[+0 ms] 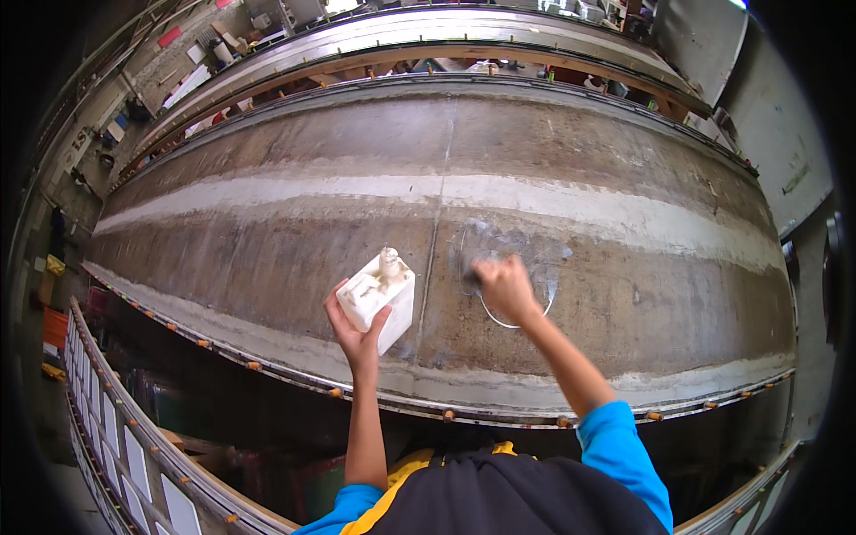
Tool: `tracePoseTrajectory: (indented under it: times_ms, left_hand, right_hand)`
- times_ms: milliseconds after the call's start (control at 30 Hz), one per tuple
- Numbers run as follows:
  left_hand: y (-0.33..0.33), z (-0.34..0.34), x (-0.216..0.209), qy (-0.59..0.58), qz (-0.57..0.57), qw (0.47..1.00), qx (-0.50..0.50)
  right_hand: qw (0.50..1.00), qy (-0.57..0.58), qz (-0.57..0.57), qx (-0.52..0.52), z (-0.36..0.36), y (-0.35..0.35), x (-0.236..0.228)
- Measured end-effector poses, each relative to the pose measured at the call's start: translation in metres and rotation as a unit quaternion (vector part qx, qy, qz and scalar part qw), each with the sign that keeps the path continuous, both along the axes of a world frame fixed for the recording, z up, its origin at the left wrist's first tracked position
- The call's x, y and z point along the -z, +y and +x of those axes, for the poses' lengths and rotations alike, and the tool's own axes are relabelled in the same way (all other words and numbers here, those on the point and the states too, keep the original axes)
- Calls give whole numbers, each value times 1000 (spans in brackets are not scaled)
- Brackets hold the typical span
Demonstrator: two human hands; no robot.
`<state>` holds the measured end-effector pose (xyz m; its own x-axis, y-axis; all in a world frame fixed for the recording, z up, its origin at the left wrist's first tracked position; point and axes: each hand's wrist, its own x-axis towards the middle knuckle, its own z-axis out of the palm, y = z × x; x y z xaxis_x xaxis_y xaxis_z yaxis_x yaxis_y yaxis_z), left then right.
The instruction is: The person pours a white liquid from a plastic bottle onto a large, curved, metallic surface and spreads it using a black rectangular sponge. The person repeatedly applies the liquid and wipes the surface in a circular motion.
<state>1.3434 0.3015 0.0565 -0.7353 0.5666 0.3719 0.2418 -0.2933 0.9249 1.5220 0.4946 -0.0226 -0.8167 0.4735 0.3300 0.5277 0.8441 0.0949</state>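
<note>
A white plastic jug with a grip and a neck on top is in my left hand, tilted over the long brown panel. To its right, my right hand is closed around a small dark object. Motion blur hides what kind of object it is; it appears to be at the panel's surface. Beneath that hand a thin white curved line shows on the panel, partly covered by my wrist. Pale wet-looking smears lie just beyond the fingers.
A pale band runs lengthwise along the panel, and a thin seam crosses it. Orange-brown pegs line the near edge. Another long panel lies behind. At lower left stands a gridded frame; a grey wall rises at right.
</note>
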Motion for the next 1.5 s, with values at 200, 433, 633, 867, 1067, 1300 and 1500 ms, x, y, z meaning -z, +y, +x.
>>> tracePoseTrajectory:
  times_ms: [200,433,633,867,1067,1300,1500]
  left_hand:
    - [-28,12,1,0,0,999,48]
    - [-19,31,0,-19,-5,997,75]
    - [1,26,-9,-27,16,997,74]
    - [7,3,-11,-54,44,988,141]
    - [-6,-46,-18,-49,4,976,211]
    - [-28,-121,-4,-28,13,970,241]
    - [-28,-167,10,-63,-7,974,218]
  right_hand:
    - [977,-8,-190,100,50,-8,-67]
    - [980,-38,-10,195,65,-11,-31]
    - [956,-5,-274,109,56,-79,-56]
    - [944,103,-120,288,78,-9,-57]
    - [970,50,-79,224,11,-137,-36]
    - [844,100,-121,512,46,-97,-67]
    - [837,24,-163,522,-73,-151,-44]
